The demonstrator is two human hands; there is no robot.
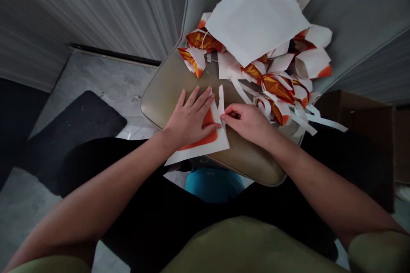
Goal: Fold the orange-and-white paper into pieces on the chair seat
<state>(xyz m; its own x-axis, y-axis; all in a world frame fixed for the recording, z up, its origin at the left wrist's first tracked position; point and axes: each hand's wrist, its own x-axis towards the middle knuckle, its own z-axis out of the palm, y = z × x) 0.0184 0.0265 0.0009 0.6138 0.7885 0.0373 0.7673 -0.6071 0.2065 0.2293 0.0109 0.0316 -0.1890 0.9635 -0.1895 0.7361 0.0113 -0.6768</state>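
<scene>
Printed sheet (209, 140) lies on the chair seat (156, 98), its near edge overhanging toward the person. Left hand (190, 119) rests flat on it, fingers spread, gripping nothing. At the sheet's right margin, right hand (251, 123) pinches a narrow paper strip (221, 99) between thumb and forefinger. Beyond, orange-and-white folded pieces (278, 87) lie heaped, with loose strips (309, 124) alongside and a blank white sheet (256, 13) on top. A cardboard box (367, 113) stands to the right.
</scene>
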